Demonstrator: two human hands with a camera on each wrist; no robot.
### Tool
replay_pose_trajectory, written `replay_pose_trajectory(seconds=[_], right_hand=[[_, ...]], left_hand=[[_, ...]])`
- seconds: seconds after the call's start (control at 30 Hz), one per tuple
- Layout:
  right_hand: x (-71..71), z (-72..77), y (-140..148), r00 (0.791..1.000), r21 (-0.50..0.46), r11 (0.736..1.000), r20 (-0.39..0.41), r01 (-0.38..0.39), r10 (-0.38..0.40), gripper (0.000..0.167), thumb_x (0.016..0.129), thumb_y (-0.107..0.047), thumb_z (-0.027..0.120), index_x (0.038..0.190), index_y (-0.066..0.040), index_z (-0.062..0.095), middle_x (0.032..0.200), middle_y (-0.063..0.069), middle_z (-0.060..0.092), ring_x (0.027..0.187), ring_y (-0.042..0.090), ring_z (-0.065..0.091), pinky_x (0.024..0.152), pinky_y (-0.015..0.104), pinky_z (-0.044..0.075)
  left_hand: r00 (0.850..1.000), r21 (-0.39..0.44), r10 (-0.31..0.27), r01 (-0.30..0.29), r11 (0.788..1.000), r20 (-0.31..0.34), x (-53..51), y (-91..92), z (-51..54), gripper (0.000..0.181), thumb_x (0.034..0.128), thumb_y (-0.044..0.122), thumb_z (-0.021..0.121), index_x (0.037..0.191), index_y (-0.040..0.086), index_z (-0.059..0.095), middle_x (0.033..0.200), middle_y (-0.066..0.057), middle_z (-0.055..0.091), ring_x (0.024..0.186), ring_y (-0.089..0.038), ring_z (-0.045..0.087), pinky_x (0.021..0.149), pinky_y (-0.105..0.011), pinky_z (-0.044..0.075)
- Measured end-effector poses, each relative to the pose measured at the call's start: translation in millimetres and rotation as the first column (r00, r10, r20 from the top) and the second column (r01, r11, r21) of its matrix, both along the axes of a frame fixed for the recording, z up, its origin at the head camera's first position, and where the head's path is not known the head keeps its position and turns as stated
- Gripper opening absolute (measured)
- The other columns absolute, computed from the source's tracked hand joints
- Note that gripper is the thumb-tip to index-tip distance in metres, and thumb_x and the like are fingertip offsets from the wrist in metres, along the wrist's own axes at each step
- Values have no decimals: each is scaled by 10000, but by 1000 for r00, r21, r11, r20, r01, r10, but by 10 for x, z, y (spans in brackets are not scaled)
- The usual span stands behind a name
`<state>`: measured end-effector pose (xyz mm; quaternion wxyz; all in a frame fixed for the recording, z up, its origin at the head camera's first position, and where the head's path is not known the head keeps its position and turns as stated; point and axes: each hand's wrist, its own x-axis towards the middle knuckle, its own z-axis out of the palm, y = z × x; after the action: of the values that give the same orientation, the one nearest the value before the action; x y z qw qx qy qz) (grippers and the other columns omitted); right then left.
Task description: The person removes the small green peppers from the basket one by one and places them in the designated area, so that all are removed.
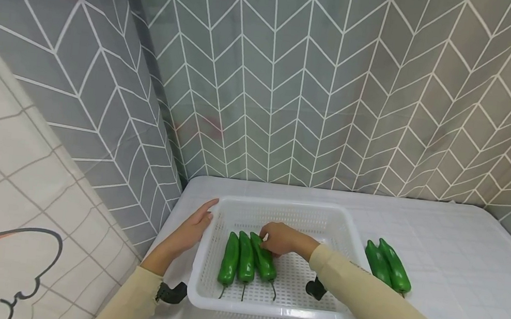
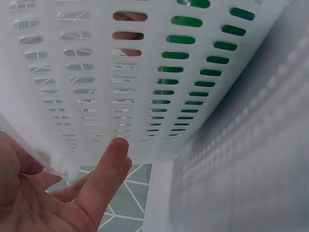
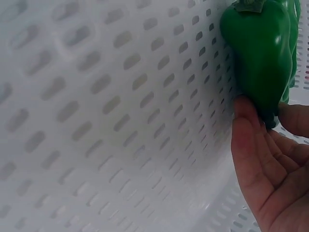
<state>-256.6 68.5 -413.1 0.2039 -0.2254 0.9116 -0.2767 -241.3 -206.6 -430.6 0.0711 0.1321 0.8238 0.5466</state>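
Three long green chili peppers lie side by side in a white perforated plastic basket [image 1: 268,309], stems toward me. My right hand [image 1: 279,237] reaches in and pinches the far, tapered end of the rightmost green chili pepper [image 1: 267,267] between thumb and fingers. In the right wrist view that green chili pepper [image 3: 260,53] rests near the holed basket floor. My left hand [image 1: 192,231] is at the basket's far left corner, fingers extended against the outer wall and rim. In the left wrist view, a straight finger [image 2: 108,166] touches the holed side wall.
Two more green chili peppers [image 1: 389,267] lie on the white-covered table [image 1: 457,284], right of the basket and beyond my right forearm. A grey chevron-patterned curtain [image 1: 319,83] hangs behind the table. Another patterned cloth [image 1: 12,165] hangs at the left.
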Motion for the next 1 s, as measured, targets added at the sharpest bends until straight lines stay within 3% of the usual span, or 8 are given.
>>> replay_pose_trajectory(seconds=[0.47,0.8,1.0], right_hand=[[-23,70,26,1000,11,1000,-4,-4,4,244,966,-55,679,1197,25,668,860,71,695,636,161,676,590,295,575],[-27,141,76,1000,-13,1000,-13,17,-17,291,970,-56,674,1237,56,647,1006,147,697,653,172,675,595,301,583],[-51,146,94,999,-14,1000,-22,25,-26,283,973,-71,669,1235,35,655,893,86,695,634,163,670,585,299,575]], left_hand=[[1000,-2,3,-3,1000,0,4,-3,17,506,1134,198,310,1623,136,199,1383,-204,551,1134,-295,639,994,-505,497],[1000,14,-11,11,1000,1,7,-9,10,508,1136,206,311,1624,132,193,1406,-223,533,1164,-324,630,969,-496,519],[1000,19,-25,25,999,-5,14,-10,16,499,1134,177,292,1617,98,196,1403,-265,523,1152,-331,626,943,-467,527]])
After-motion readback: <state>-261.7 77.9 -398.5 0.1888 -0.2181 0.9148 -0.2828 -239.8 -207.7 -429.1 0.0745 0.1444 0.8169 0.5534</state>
